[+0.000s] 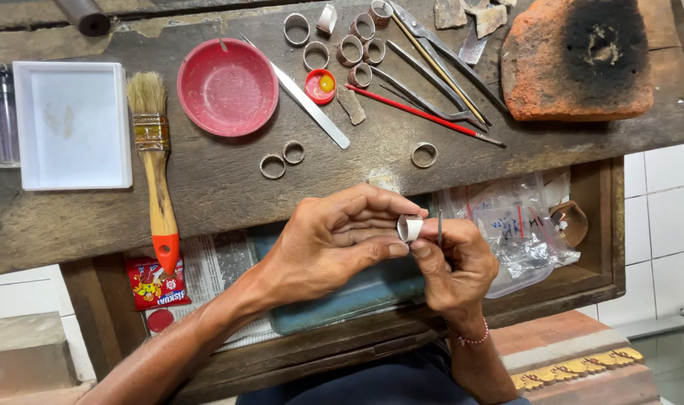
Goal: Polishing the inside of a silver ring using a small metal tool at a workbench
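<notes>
Two bare hands meet: left hand (334,240) pinches a curled metal band (409,227), right hand (454,262) grips a thin rod (439,226).

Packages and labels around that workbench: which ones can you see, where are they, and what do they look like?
Red snack packet: in the open drawer at left, below the paintbrush handle; small, flat, red with yellow cartoon figures.
Clear plastic bags: in the drawer at right, beside the right hand; crumpled, see-through, with red handwritten marks.
Newspaper: lining the drawer, under the left forearm; grey print.
No screens or signs.
</notes>
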